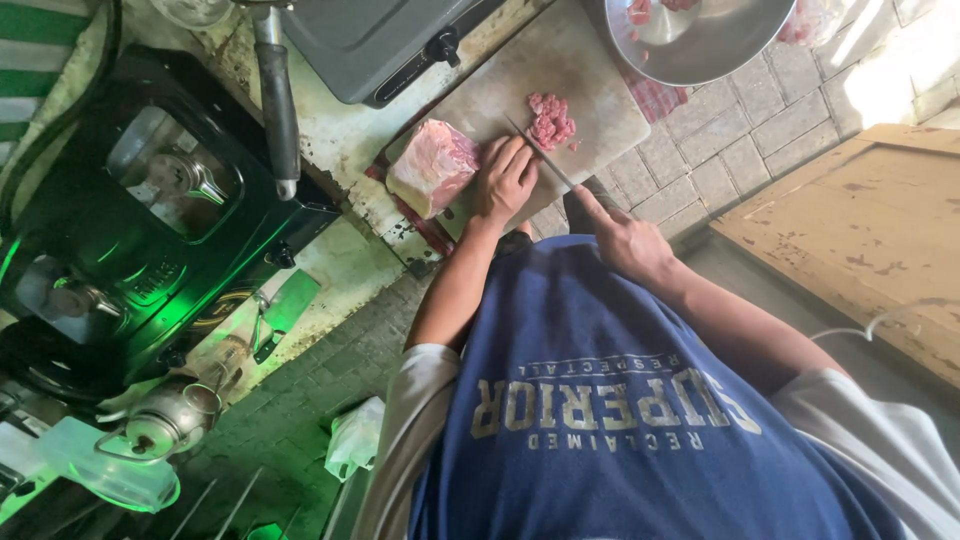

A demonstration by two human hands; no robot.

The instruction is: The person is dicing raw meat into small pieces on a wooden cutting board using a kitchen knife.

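**Meat on the cutting board**

Meat is being cut on a pale cutting board [590, 75]. From the head camera, the left hand [505, 180] lies flat with fingers bent, pressing down on the meat next to a big pink chunk [432, 165]. The right hand [625, 235] is closed around a knife [540, 155]. The blade tip sits by a small pile of cut pieces [551, 120]. A metal bowl [700, 45] with more meat sits near the board's far side.

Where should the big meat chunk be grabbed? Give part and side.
Grip the meat chunk across its thick middle, coming from above beside the left hand. It lies flat and blocky on the cutting board, clear of the knife in the right hand.
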